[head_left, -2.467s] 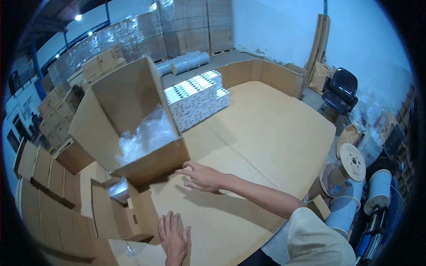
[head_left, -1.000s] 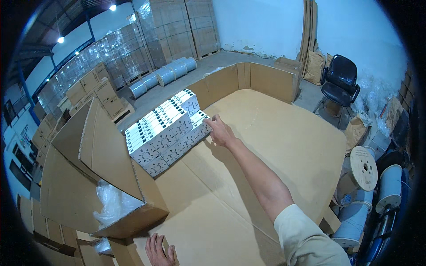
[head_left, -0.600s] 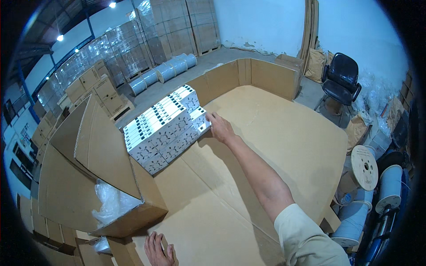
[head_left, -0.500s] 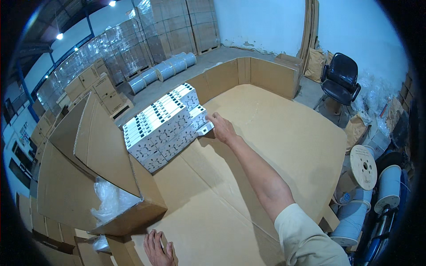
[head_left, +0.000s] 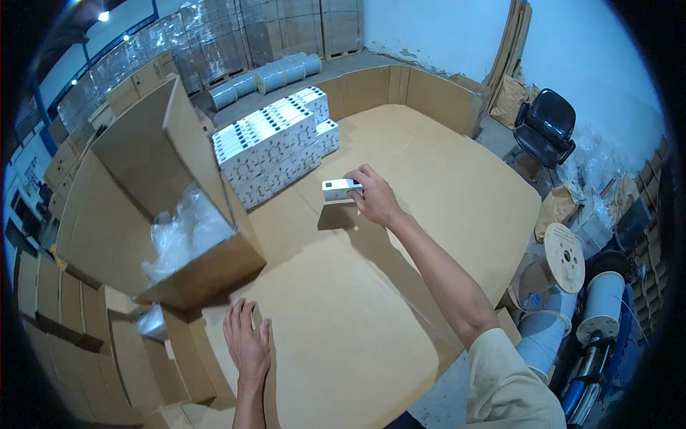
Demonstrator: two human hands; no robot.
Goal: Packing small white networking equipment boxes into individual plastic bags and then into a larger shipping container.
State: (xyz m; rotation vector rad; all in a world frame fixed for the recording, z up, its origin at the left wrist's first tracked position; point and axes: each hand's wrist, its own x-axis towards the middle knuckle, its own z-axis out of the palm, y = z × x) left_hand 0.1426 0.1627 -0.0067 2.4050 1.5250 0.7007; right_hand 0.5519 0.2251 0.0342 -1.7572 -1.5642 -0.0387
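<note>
Since half a second ago our right hand (head_left: 373, 196) has come back from the stack (head_left: 275, 143) of white boxes with one small white box (head_left: 341, 189) in it, and that box now hangs above the cardboard table (head_left: 429, 150), clear of the stack and casting a shadow on the board beneath. Our view has shifted a little too, so the stack sits higher and farther from us than it did. At the far left, flat cartons (head_left: 50, 300) stand in rows along the table's edge. Next comes the big open carton (head_left: 168, 193), tilted on its side with crumpled clear plastic (head_left: 182, 232) spilling from its mouth. Just below it our left hand (head_left: 246, 343) lies flat, palm down, on the table as before, fingers straight and close together, pointing toward the carton. The stack stands behind, past the carton's upper flap. To its right our right arm is stretched nearly straight across the table, hand turned sideways, thumb and fingers pinching the small box by its right end, the box level and pointing left. Farther right, off the table, a black chair (head_left: 547, 129) stands by the wall and cable reels (head_left: 564, 247) sit on the floor.
</note>
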